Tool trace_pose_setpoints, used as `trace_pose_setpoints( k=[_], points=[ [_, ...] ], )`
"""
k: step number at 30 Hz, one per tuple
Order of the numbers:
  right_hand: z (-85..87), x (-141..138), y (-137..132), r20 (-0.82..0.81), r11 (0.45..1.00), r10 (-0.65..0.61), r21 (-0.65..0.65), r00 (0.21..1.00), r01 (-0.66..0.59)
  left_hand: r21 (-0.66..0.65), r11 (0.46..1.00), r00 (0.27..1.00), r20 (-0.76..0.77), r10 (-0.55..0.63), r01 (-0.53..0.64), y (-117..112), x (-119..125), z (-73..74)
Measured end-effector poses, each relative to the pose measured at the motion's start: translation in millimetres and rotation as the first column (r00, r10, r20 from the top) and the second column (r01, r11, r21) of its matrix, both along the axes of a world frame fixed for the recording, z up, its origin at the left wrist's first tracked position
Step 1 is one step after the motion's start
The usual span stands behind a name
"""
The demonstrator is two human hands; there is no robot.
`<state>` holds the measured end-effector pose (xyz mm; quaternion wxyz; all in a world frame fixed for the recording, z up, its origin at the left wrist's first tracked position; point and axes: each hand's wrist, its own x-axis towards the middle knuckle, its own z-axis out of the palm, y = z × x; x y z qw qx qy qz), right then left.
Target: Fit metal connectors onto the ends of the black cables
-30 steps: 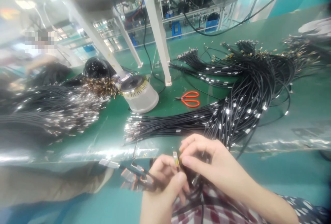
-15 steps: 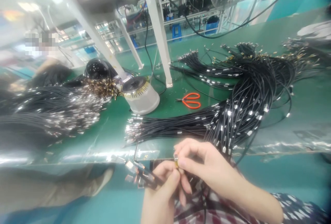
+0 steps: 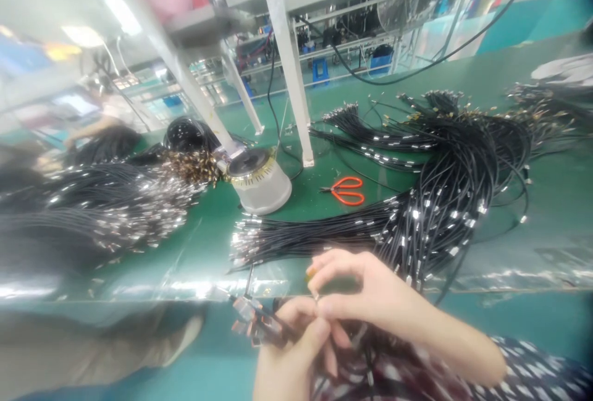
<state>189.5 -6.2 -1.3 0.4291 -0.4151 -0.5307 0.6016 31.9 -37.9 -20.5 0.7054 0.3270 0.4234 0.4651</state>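
Observation:
My left hand [image 3: 296, 351] is closed around a small bunch of black cables [image 3: 259, 325] with silver metal ends that stick out to the left. My right hand [image 3: 365, 293] pinches a small metal connector [image 3: 315, 295] at the tip of one cable, right above my left thumb. Both hands are held just below the front edge of the green bench [image 3: 139, 265]. A large bundle of black cables [image 3: 417, 215] with silver sleeves lies on the bench right behind my hands.
Orange scissors [image 3: 347, 189] lie mid-bench beside a round white device [image 3: 262, 181]. More cable heaps [image 3: 102, 203] fill the left side. White frame posts [image 3: 291, 61] rise from the bench. A person sits at far left [image 3: 97, 129].
My hands have shifted slightly right and lower. The connector, held upright between my fingers before, is now mostly covered by my right fingertips. The view has tilted a little.

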Motion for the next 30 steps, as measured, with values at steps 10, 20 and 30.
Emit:
trace_pose_setpoints(
  k=[10, 20, 30],
  points=[
    [4.5, 3.9, 18.6, 0.066, 0.99, 0.048, 0.129, 0.997, -0.056, -0.056, 0.996, 0.992, 0.108, -0.068, 0.075, 16.2, -3.9, 5.8],
    [-22.9, 13.1, -50.5, 0.459, 0.768, -0.377, 0.64, 0.805, -0.005, -0.036, 0.999, 0.997, 0.07, 0.017, -0.015, 21.7, -3.6, 15.3],
    [-35.1, 40.4, -58.6, 0.519, 0.405, -0.364, 0.836, 0.774, -0.37, -0.029, 0.998, 0.993, 0.105, -0.056, 0.059, 46.5, -20.7, 16.0]
  ],
)
